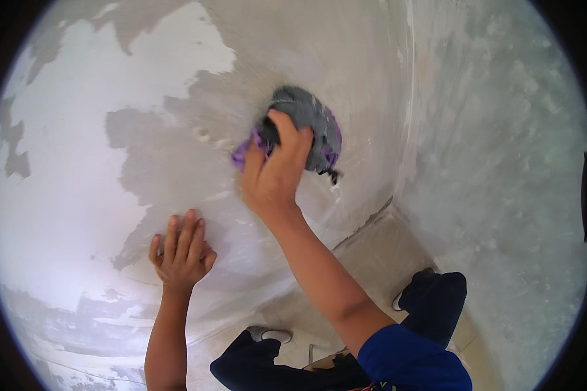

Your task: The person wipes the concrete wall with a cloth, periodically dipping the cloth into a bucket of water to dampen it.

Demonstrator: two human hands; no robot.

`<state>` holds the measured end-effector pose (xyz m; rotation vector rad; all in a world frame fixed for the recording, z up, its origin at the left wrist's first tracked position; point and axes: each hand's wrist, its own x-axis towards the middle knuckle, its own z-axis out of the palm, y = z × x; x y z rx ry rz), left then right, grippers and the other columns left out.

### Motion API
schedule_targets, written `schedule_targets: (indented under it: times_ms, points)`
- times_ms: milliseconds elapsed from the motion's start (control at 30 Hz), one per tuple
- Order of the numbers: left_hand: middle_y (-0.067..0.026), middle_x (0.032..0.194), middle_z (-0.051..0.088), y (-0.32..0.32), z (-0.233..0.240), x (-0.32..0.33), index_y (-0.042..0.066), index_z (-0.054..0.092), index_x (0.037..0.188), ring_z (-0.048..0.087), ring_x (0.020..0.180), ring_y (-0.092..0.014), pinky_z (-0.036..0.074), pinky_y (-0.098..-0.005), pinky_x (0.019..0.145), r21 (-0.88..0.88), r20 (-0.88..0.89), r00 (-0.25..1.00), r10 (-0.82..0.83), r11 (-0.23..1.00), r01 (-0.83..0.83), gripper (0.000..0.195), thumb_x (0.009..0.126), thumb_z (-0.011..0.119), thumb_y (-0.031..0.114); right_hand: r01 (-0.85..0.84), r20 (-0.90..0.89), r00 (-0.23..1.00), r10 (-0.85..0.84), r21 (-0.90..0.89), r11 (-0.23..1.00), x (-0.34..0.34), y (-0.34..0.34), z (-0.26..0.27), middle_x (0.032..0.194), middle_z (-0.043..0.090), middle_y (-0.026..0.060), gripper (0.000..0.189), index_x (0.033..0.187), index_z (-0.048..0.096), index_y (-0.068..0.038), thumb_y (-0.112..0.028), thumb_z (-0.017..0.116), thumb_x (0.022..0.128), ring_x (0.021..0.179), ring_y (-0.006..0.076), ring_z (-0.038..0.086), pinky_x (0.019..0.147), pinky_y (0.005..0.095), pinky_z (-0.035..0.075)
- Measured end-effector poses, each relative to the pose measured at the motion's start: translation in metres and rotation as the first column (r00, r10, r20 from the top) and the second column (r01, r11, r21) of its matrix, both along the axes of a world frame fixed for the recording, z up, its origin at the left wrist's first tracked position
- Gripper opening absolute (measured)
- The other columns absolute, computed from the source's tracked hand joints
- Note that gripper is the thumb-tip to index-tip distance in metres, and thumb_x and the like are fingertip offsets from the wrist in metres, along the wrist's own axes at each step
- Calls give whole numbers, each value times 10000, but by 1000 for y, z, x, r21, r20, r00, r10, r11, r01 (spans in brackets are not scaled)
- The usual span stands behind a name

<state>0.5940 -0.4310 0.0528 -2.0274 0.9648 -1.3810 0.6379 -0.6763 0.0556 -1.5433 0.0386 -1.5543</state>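
My right hand (pixel 279 166) grips a wadded grey and purple cloth (pixel 303 110), pressed against the plastered wall (pixel 215 112). Purple folds stick out at the cloth's left and right edges, and a dark tail hangs from its lower right. The palm hides part of the cloth. Lower and to the left, my left hand (pixel 182 251) rests on the same wall with its fingers apart, holding nothing. The wall around both hands is patchy, with white areas on the left and grey-beige areas in the middle.
A second wall (pixel 489 146), mottled grey-green, meets the first at a corner on the right. Below lies the floor (pixel 372 254), with a dark gap along the wall's foot. My bent legs in dark trousers (pixel 435 303) are near both walls.
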Motion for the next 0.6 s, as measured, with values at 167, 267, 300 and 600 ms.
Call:
schedule_targets:
  times_ms: [167,267,300,600]
  points:
    - [-121,1513,577,-10,-31,9,117,629,1387,455,1469,-323,178,-513,1241,133,45,997,59,989,-65,524,982,534,436,7,-175,984,33,223,975,-6,-8,-129,1372,464,300,668,1529,337,135,-17,454,889,1082,390,478,1077,446,376]
    - [-128,1520,567,-16,-54,14,109,604,1441,442,1477,-331,171,-538,1249,192,1,996,89,977,-87,600,1008,502,511,87,-262,965,6,343,935,-9,-10,-219,1236,518,314,644,1526,350,131,-22,452,909,1061,409,481,1062,487,369]
    - [-129,1525,562,-14,-60,15,107,606,1439,438,1480,-334,166,-541,1251,233,1,997,74,970,-72,606,1009,497,519,97,-357,932,69,428,899,-17,-3,-243,1313,512,346,628,1521,335,152,-30,433,928,1079,422,494,1070,489,369]
    - [-221,1613,418,-45,-86,33,-21,475,1507,313,1536,-419,106,-577,1254,361,35,999,-9,932,-4,755,1003,479,542,310,-467,827,312,843,440,5,-16,-561,1660,317,229,590,1619,234,34,-140,342,1066,1509,345,347,1229,399,266]
